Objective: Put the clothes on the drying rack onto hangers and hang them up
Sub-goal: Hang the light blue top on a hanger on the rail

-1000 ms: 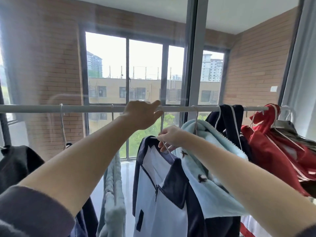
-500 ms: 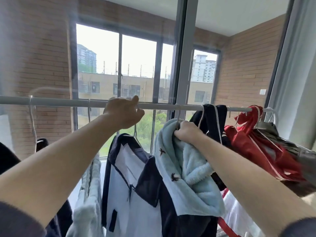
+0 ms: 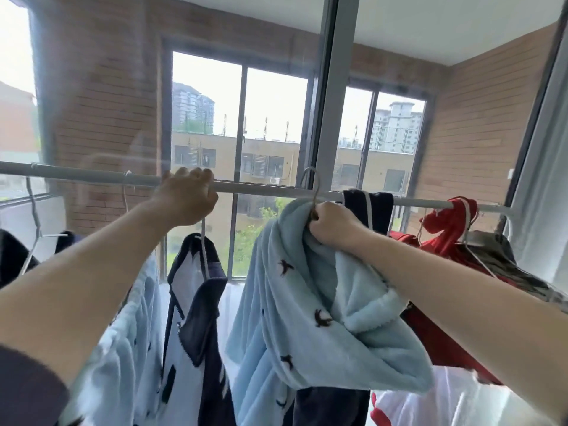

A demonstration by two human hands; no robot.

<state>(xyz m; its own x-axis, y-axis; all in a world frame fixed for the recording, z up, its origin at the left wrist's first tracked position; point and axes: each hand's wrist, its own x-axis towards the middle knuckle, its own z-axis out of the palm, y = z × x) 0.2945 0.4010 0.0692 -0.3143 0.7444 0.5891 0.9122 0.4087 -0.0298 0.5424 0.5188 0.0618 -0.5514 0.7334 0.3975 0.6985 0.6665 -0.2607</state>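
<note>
Right hand (image 3: pixel 333 224) is gripping the hanger (image 3: pixel 314 187) neck, probably the firmest hold amid soft, floppy fleece (image 3: pixel 307 302); left hand (image 3: pixel 187 196) is clasping the rail (image 3: pixel 92 176).

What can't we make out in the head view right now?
Head view:
Wire hanger: only its hook shows; light blue fleece and right hand cover the rest.
Left hand on the rail: whether its fingers also hold the white hanger of the navy-and-white jacket is hidden behind it.
Garment hems: cut by bottom edge.

No readable text, labels or nos. anywhere on clothes, rail or walls.
</note>
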